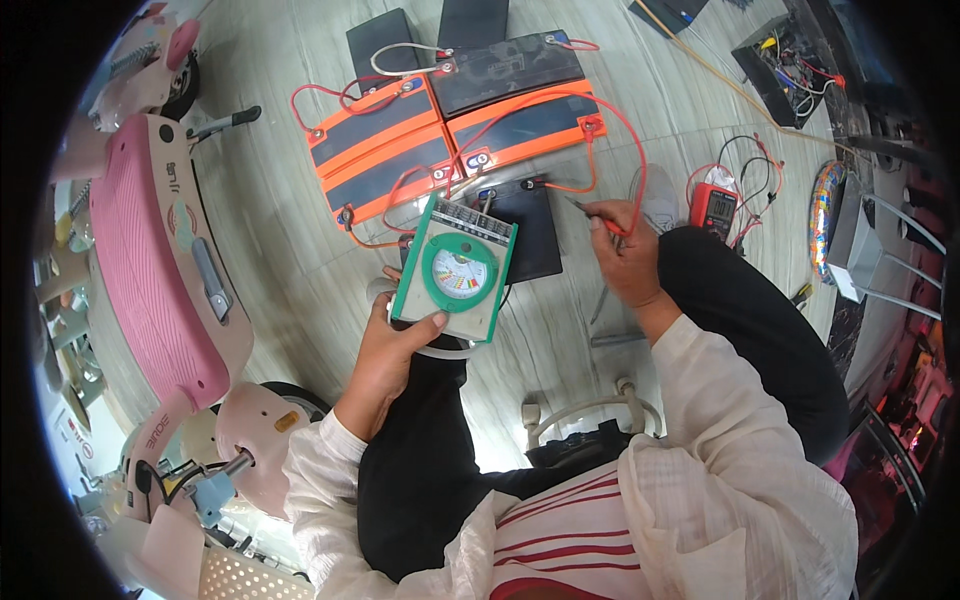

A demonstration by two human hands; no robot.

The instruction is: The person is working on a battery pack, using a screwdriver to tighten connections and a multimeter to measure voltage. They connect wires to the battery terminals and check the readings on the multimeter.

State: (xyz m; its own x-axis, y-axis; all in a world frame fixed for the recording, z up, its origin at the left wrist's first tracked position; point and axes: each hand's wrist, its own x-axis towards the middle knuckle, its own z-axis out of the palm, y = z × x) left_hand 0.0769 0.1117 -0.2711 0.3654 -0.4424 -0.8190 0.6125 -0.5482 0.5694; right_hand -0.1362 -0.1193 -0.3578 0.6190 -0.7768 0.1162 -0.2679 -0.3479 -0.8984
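My left hand (392, 352) grips a green-and-white analog battery tester (462, 272) from its lower left, thumb on the front. The dial faces up. In my right hand (632, 268) is a red test probe (606, 222), its metal tip pointing left, just off a small black battery (538, 245). A red cable (634, 135) arcs from the probe over the batteries. Beyond the tester lie orange-and-black batteries (372, 143) and a larger black battery (515, 75), joined by red, orange and white wires. The tester covers part of the small black battery.
A red multimeter (714, 207) with leads lies right of my knee. Behind it stands an open black box of wires (790, 75). Two dark boxes (380, 45) are at the back. A pink scooter (165, 260) fills the left side. A metal-legged stand (870, 240) is at right.
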